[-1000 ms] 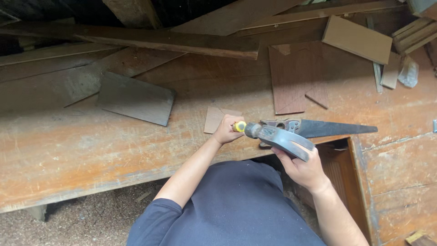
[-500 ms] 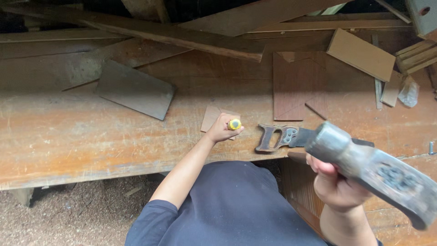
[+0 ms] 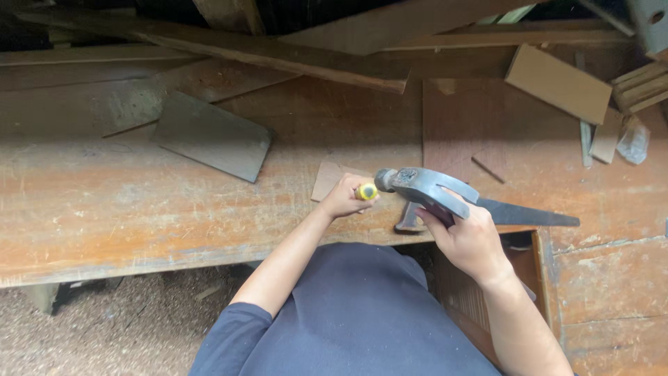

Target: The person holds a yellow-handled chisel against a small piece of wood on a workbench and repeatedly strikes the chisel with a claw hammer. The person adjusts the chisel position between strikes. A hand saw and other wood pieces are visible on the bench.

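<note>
Hammer (image 3: 423,188), grey and metal-headed, is hovering just above the front edge of the wooden workbench (image 3: 139,209), its striking face meeting the yellow-capped tool (image 3: 367,191). The right hand (image 3: 467,240) is wrapping its fingers tight around the hammer's handle close under the head. The left hand (image 3: 342,198) is closing in a fist on the yellow-capped tool, holding it upright over a small brown board piece (image 3: 327,178) that is lying flat on the bench. Just behind the hammer, a handsaw (image 3: 529,214) is lying with its dark blade pointing to the right. Farther left, a grey flat panel (image 3: 212,136) is resting at a slant on the bench top. At the back, long timber planks (image 3: 278,52) are leaning across, and a tan offcut (image 3: 559,83) is sitting at the far right.
</note>
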